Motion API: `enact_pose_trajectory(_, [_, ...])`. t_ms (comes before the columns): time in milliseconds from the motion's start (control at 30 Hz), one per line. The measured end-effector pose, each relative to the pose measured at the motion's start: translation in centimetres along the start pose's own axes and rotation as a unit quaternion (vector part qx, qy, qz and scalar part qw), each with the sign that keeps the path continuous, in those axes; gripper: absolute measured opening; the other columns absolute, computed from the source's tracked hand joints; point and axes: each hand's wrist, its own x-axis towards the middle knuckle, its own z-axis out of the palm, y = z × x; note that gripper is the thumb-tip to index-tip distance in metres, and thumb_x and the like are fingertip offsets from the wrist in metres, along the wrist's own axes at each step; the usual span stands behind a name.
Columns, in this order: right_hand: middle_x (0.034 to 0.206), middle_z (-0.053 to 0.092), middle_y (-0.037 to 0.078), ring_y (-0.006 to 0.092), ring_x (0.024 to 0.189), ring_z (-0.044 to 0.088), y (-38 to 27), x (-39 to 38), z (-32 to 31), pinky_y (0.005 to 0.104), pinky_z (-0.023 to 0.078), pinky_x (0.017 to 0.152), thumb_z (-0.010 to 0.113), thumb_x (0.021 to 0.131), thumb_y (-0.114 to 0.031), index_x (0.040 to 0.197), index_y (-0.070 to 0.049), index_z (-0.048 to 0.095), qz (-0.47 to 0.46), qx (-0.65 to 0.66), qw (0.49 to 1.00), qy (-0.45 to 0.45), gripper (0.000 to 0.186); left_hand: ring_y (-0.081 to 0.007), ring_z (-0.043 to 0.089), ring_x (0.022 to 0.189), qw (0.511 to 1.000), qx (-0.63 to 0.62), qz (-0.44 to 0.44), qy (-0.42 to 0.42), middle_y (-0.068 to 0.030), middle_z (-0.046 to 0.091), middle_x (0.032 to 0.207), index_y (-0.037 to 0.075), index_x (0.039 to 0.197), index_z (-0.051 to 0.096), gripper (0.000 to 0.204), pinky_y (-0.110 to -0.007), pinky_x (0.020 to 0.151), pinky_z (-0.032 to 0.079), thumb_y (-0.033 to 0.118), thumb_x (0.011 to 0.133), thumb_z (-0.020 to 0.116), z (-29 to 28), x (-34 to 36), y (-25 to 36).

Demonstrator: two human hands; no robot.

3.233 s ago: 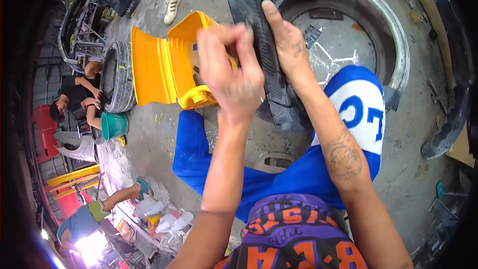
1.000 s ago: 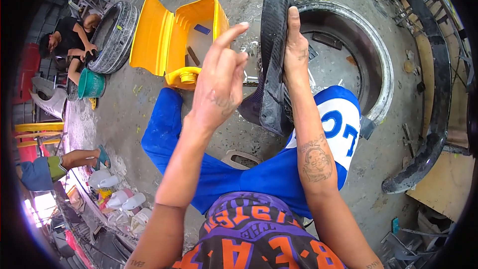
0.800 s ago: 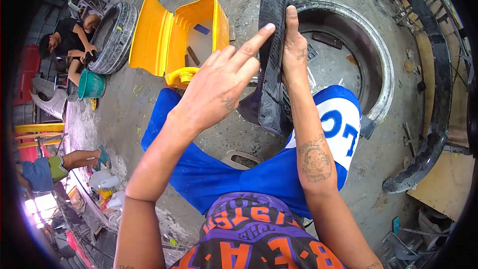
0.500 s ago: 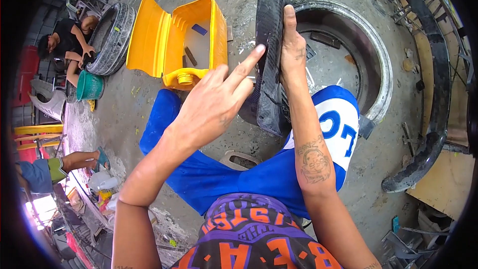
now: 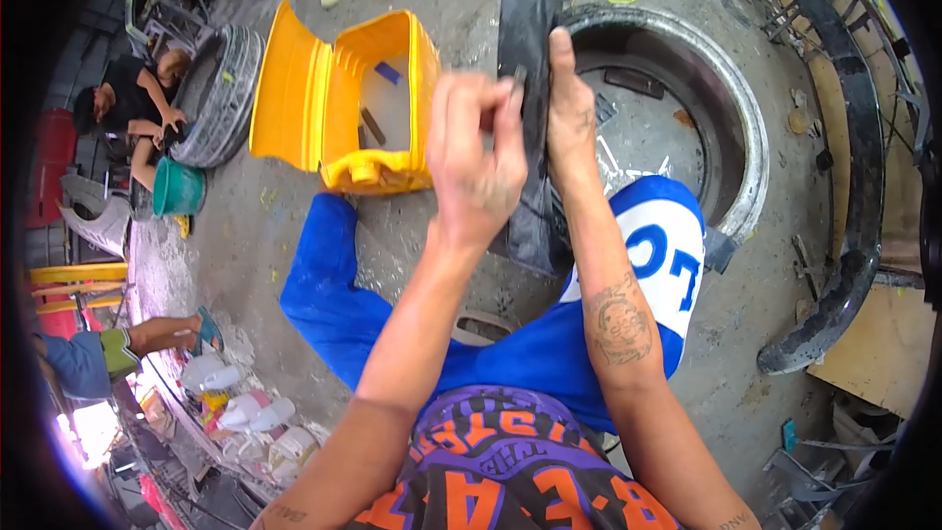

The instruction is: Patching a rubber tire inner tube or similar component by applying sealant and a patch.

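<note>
A long black panel (image 5: 531, 25) stands nearly upright before me, running from the top of the view down between my knees. My right hand (image 5: 572, 118) grips its right edge, thumb up along the side, the other fingers hidden behind it. Close against the left edge is my left hand (image 5: 471, 147), its fingers curled in a pinch. A small dark, flat piece (image 5: 517, 84) sticks up from that pinch; what it is I cannot make out. Both hands are above my blue trousers.
A cut-open yellow jug (image 5: 420, 88) with cloudy liquid and small blocks stands left of the panel. A tyre (image 5: 751, 137) lies behind it at right. A long curved black part (image 5: 865, 157) is farther right. One person (image 5: 137, 103) crouches by a green bucket (image 5: 179, 191) at far left.
My left hand went from a pointing finger touching the panel to a curled pinch with a small dark piece. The panel tilted slightly left; my right hand kept its grip.
</note>
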Motion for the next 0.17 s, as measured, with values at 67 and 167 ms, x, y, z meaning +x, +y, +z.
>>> enact_pose_trajectory(67, [0.071, 0.062, 0.005, 0.0124, 0.070, 0.055, 0.7, 0.6, 0.1, 0.0297, 0.047, 0.065, 0.064, 0.089, -0.074, 0.075, 0.004, 0.067, -0.002, 0.031, 1.000, -0.002, 0.080, -0.0158, 0.056, 0.069, 1.000, 0.017, 0.006, -0.026, -0.0092, 0.060, 0.092, 0.001, 0.096, 0.063, 0.013, -0.027, 0.062, 0.046, -0.006, 0.089, 0.072, -0.4, 0.2, -0.6])
enact_pose_trajectory(167, [0.074, 0.064, 0.006, 0.0135, 0.071, 0.056, -0.6, -0.1, -0.4, 0.0292, 0.048, 0.066, 0.064, 0.088, -0.076, 0.082, 0.005, 0.068, 0.021, 0.011, 1.000, -0.014, 0.081, -0.0169, 0.058, 0.072, 0.999, 0.009, 0.034, 0.012, -0.0100, 0.061, 0.093, 0.003, 0.098, 0.064, 0.013, -0.026, 0.064, 0.049, -0.005, 0.091, 0.072, 0.9, 2.8, -0.5])
